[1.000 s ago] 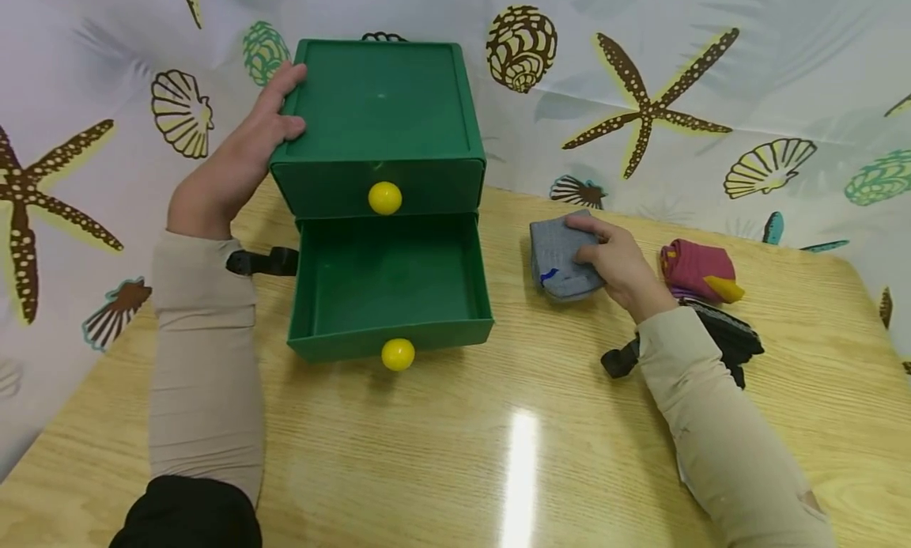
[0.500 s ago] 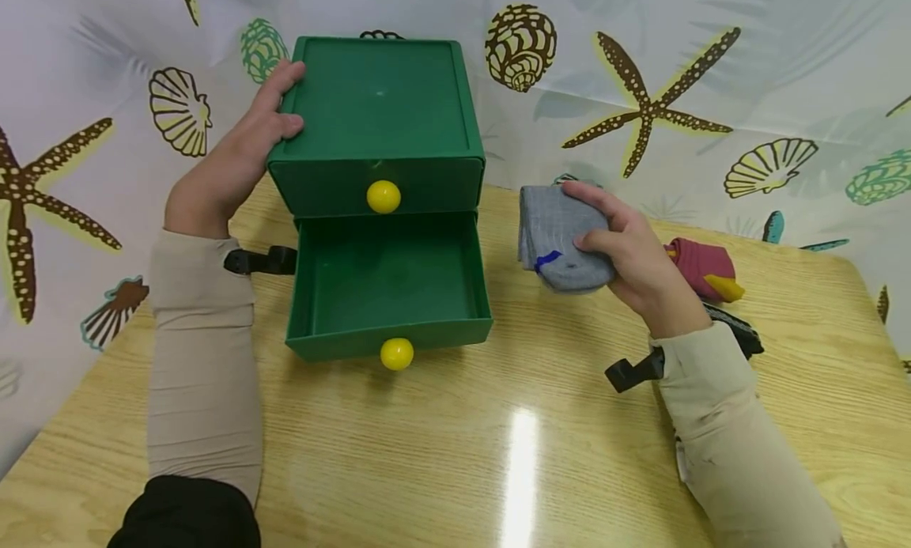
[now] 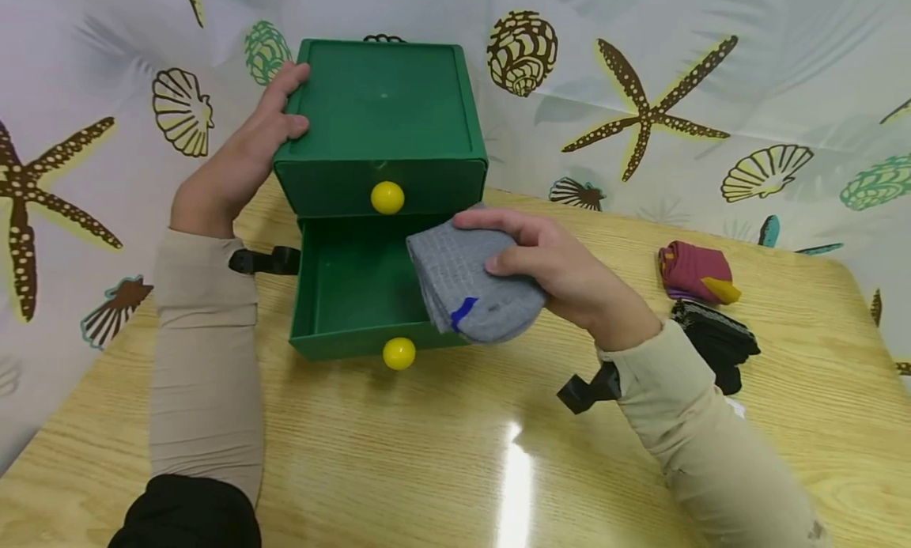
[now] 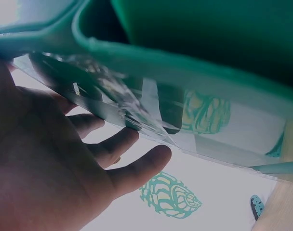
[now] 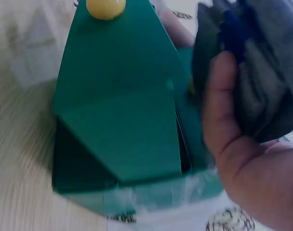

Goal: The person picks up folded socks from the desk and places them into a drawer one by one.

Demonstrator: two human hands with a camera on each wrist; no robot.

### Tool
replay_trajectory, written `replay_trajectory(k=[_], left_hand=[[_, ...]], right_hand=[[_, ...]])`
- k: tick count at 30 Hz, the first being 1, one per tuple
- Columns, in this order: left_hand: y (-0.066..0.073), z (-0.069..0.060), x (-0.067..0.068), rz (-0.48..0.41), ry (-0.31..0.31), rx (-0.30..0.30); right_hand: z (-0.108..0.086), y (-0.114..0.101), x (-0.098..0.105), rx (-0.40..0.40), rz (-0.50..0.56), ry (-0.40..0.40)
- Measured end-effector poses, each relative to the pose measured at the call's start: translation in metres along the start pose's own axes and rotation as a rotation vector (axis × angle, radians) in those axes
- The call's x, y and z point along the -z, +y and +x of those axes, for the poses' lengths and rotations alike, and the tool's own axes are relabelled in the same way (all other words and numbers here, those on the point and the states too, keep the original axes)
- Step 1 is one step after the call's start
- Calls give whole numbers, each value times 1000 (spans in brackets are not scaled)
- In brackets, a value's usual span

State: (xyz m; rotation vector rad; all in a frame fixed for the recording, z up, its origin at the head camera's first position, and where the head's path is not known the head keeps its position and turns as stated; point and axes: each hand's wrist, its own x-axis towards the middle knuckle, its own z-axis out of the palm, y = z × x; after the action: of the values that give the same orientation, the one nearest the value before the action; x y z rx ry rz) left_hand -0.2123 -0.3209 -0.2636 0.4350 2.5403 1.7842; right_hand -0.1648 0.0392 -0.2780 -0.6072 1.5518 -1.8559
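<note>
A green two-drawer box (image 3: 384,97) with yellow knobs stands on the table, its lower drawer (image 3: 356,295) pulled out. My left hand (image 3: 245,153) rests against the box's left side, thumb and a finger on the top edge; the left wrist view shows its fingers spread along the clear side panel. In my right hand (image 3: 562,271) I hold a folded pair of grey socks (image 3: 477,279) with a blue mark, pinched between thumb and fingers. The socks are over the right part of the lower drawer and hide it. In the right wrist view the grey socks (image 5: 262,72) appear beside the green drawer.
To the right on the wooden table (image 3: 398,461) lie a folded maroon and yellow bundle (image 3: 697,271) and a folded black cloth item (image 3: 715,338). A bit of white shows beside the right sleeve. A patterned sheet (image 3: 640,73) hangs behind.
My right hand has lifted the grey socks off the table and carried them left, over the lower drawer. The left hand has stayed on the box.
</note>
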Motion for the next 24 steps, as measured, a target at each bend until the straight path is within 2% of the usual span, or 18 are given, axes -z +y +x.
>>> replay_trajectory(k=[9, 13, 18, 21, 24], left_hand=[[-5, -1, -1, 1, 6, 2], [-5, -1, -2, 0, 7, -5], [-6, -1, -4, -19, 3, -21], [-7, -1, -3, -21, 0, -33], [-9, -3, -2, -22, 5, -42]], right_hand=[[47, 10, -37, -179, -76, -21], [64, 20, -47, -180, -106, 2], [78, 29, -58, -174, -61, 4], [81, 30, -63, -202, -162, -29], [83, 30, -67, -213, -373, -65]])
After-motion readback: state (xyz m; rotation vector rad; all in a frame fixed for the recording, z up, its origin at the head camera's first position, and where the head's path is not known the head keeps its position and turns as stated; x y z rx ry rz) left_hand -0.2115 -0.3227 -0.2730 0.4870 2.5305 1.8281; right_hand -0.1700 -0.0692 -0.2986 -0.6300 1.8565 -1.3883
